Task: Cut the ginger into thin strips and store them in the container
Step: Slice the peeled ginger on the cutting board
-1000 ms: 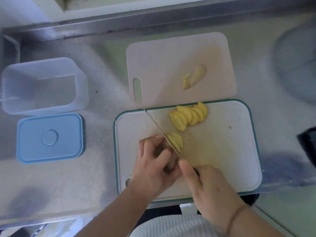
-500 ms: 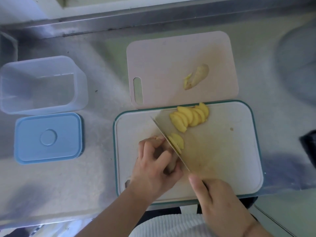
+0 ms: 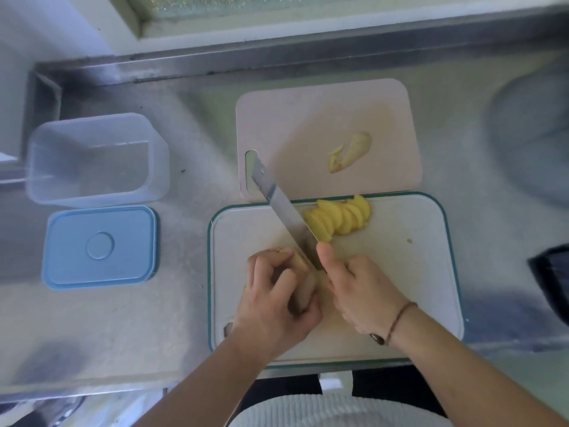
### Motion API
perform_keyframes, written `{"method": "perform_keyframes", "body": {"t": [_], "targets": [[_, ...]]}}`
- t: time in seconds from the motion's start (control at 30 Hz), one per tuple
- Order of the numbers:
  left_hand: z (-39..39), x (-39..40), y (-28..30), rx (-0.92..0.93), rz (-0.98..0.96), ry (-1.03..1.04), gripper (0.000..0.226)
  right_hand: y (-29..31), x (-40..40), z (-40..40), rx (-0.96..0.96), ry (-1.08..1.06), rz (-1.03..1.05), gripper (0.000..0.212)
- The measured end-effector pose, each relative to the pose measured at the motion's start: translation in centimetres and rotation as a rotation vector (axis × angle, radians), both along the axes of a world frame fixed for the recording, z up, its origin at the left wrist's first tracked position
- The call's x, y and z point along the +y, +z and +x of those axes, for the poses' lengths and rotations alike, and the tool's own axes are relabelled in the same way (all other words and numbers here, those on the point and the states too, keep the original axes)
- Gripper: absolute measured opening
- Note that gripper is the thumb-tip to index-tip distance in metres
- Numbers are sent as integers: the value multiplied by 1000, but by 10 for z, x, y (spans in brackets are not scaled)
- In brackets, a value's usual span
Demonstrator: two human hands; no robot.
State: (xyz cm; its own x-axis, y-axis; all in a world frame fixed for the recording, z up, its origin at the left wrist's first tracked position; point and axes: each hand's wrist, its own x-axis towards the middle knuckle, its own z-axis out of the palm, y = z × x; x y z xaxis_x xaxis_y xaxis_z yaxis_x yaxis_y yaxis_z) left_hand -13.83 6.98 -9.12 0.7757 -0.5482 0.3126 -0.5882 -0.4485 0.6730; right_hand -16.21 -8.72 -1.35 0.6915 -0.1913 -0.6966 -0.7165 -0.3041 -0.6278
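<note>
Forward goes the knife (image 3: 284, 212): half a second ago its tip sat over the white board, and now the blade reaches out across the board's far edge, the tip over the handle slot of the pink board (image 3: 326, 124). My right hand (image 3: 358, 291) has slid up with it, fingers wrapped round the handle and thumb laid along the blade's base. The two small slices that lay by the blade earlier are no longer visible; I cannot tell whether the blade and thumb hide them or they joined the fan.

My left hand (image 3: 274, 300) is curled over the ginger (image 3: 303, 283), fingertips tucked, pinning it to the white board (image 3: 409, 272) just left of the blade. The piece looks pale and mostly covered by the fingers.

A fan of yellow slices (image 3: 340, 220) lies at the board's far edge, touching the blade's right side. A leftover piece (image 3: 351, 152) rests alone on the pink board.

I read this as the push stroke of another slice, so the job is at the slicing stage: rounds, not yet strips. The container (image 3: 95, 158) stands open and holds nothing I can see, well to the left, with its blue lid (image 3: 100, 246) lying just in front of it. Strips and storing are both ahead.
</note>
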Motion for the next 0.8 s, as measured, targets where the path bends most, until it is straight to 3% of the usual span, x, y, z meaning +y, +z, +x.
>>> {"method": "perform_keyframes", "body": {"t": [0.13,0.27,0.4,0.6,0.67,0.73,0.8], "targets": [[-1,-4,12,87,12,57,27,23,-18,11,-7,-186,246,66],[11,-24,30,196,91,207,23,34,-43,4,-57,-318,229,67],[24,-43,41,350,304,295,40,32,-50,-10,-38,-329,197,65],[28,-53,49,284,461,252,31,37,-48,-21,32,-238,292,64],[28,-51,47,299,388,298,24,39,-46,-20,85,-243,353,63],[32,-45,48,355,108,442,23,36,-41,-17,45,-203,338,66],[38,-34,53,189,-232,530,23,24,-36,-17,-107,1,82,72]]}}
